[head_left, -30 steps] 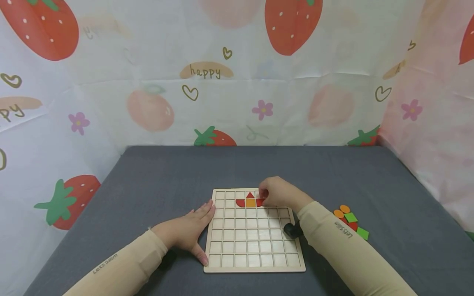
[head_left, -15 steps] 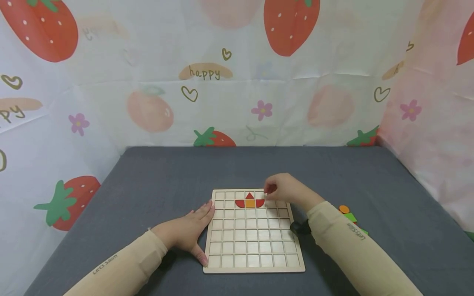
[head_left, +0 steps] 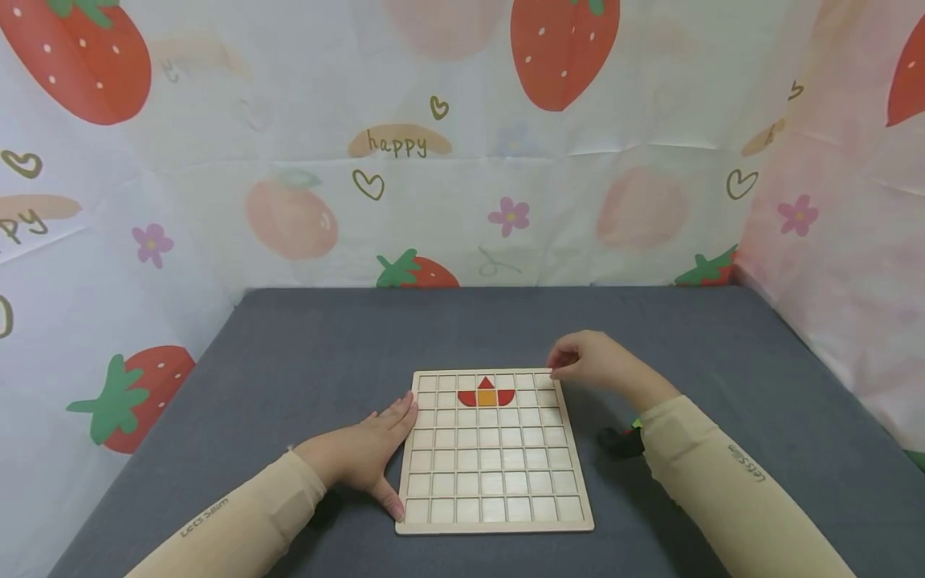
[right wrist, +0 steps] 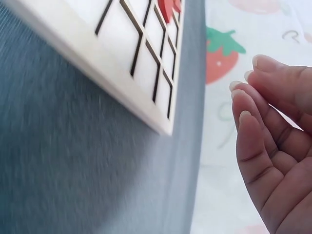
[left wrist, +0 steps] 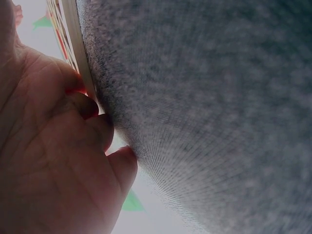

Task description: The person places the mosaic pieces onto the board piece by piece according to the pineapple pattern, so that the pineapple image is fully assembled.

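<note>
A pale wooden grid board [head_left: 491, 461] lies flat on the grey cloth. Near its far edge sit a red triangle [head_left: 486, 383], an orange square [head_left: 487, 398] below it, and red quarter-round pieces [head_left: 466, 398] on either side of the square. My left hand [head_left: 361, 453] rests against the board's left edge, thumb and fingers spread apart. Over the far right corner hovers my right hand [head_left: 596, 365], its fingers loosely bent. The right wrist view shows those fingers [right wrist: 251, 139] holding nothing, apart from the board.
Beside the right sleeve [head_left: 730, 474], a bit of a green piece [head_left: 637, 423] peeks out; the sleeve hides the loose pieces there. The grey table [head_left: 347, 337] reaches back to a strawberry-print curtain [head_left: 419, 217].
My right hand has let go of the red piece right of the orange square and moved right, off to the board's far right corner. My left hand stays put.
</note>
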`<move>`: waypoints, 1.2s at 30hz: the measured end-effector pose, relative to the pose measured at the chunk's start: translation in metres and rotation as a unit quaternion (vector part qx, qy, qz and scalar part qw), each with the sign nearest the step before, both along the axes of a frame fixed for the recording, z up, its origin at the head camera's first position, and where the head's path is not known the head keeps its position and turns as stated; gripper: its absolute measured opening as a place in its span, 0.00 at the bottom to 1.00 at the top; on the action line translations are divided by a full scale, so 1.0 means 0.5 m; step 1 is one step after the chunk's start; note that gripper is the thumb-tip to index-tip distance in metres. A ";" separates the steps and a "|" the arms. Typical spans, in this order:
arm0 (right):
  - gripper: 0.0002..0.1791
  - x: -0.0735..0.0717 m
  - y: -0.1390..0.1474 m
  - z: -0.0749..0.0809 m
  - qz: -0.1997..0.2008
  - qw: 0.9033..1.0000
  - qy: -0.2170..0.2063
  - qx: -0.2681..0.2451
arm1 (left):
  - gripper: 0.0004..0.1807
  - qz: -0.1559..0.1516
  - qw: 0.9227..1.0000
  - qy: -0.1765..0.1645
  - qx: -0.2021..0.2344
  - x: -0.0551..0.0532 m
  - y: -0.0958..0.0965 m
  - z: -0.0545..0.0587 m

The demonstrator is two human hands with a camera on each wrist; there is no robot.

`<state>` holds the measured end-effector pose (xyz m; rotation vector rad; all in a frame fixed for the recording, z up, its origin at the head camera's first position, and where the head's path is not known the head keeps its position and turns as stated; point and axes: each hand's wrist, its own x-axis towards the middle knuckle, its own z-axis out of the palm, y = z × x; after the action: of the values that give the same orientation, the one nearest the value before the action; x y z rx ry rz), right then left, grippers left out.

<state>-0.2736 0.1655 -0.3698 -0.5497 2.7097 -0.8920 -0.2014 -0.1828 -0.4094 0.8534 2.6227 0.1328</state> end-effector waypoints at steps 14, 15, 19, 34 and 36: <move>0.10 0.019 0.110 0.020 -0.017 1.000 -0.004 0.018 | 0.78 0.001 1.000 0.000 -0.004 0.001 0.001 0.001; 0.09 0.020 0.117 0.021 -0.017 1.000 -0.005 0.021 | 0.78 0.002 1.000 -0.001 -0.005 0.001 0.001 0.001; 0.09 0.025 0.137 0.021 -0.019 0.999 -0.002 0.034 | 0.78 0.002 1.000 -0.003 -0.005 0.001 0.000 0.002; 0.09 0.055 0.192 0.007 -0.013 0.999 -0.006 0.044 | 0.78 0.000 1.000 -0.002 0.004 0.001 0.000 0.003; 0.09 0.061 0.199 0.005 -0.017 0.999 -0.014 0.039 | 0.78 -0.001 1.000 -0.001 0.005 0.002 0.001 0.004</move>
<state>-0.2429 0.2650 -0.3675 -0.4726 2.7226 -0.7915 -0.2005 -0.1824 -0.4077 0.8583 2.6224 0.1464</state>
